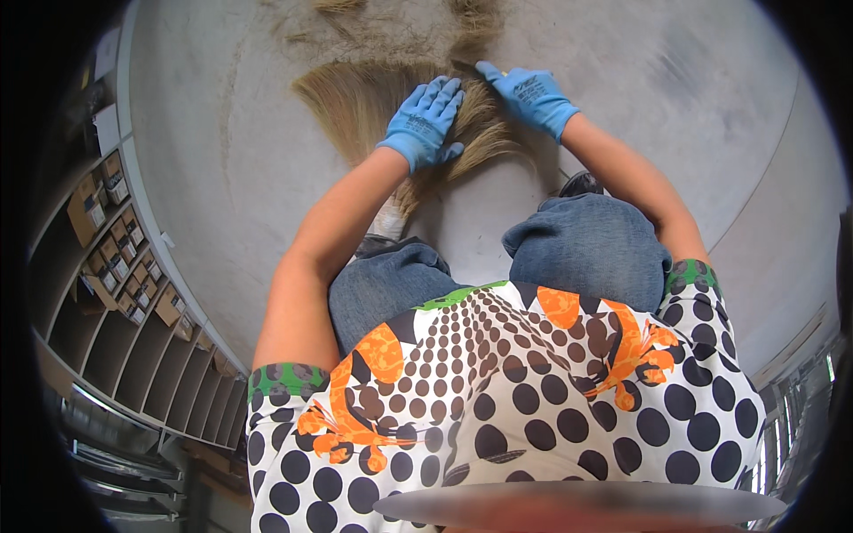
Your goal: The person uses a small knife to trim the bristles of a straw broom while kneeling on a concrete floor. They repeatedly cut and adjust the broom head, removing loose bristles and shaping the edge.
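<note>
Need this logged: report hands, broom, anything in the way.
Left hand flat on broom, fanned on floor. Right hand beside it, holding mostly hidden dark tool. Loose straw beyond, apparently not blocking.

Beneath you is a pale grey floor (222,195), marked with darker smudges (686,75) over to your right. In front of you a straw broom (355,93) lies on it, bristles fanned away from you and its narrow, white-wrapped end (390,219) nearest you. Just beyond its bristle tips you have loose straw clippings (378,37), thinly scattered in places and clumped in others.
</note>
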Demonstrator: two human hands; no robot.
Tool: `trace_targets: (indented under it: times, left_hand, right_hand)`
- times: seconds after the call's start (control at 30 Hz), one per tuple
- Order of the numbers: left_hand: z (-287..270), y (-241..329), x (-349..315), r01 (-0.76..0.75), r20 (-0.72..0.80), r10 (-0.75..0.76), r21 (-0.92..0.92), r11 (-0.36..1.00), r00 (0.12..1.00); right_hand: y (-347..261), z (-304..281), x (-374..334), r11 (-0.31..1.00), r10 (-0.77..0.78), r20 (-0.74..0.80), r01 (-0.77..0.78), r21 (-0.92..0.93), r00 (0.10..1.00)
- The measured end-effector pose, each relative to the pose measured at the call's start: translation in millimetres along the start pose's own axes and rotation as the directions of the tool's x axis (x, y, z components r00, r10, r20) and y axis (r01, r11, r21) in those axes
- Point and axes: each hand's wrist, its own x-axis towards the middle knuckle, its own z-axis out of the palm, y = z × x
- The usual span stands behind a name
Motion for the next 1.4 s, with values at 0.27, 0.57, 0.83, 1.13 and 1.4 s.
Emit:
trace_targets:
  times: [0.27,0.57,0.83,1.13,1.4]
  left_hand:
    - [7,-2,-3,0.01,-0.011,-0.01,-0.007,1.0,1.0]
    - [4,-3,-1,0.006,-0.016,-0.006,-0.017,1.0,1.0]
    - [1,-2,-2,0.021,0.008,-0.021,-0.004,1.0,1.0]
    - [1,-2,-2,0.031,0.02,-0.031,0.002,1.0,0.999]
    - [1,-3,0,0.023,0.022,-0.023,0.001,1.0,1.0]
  right_hand:
    - [-14,-15,-4,0.995,0.003,-0.044,0.002,0.096,0.999]
    - [-30,-4,1,0.991,0.012,0.07,-0.021,0.132,0.997]
    - [-31,-10,3,0.988,-0.022,0.095,0.007,0.154,0.995]
    - [-19,-14,-10,0.998,-0.004,0.191,-0.007,0.056,0.982]
    - [-23,-4,-49,0.995,0.076,0.253,-0.089,0.041,0.965]
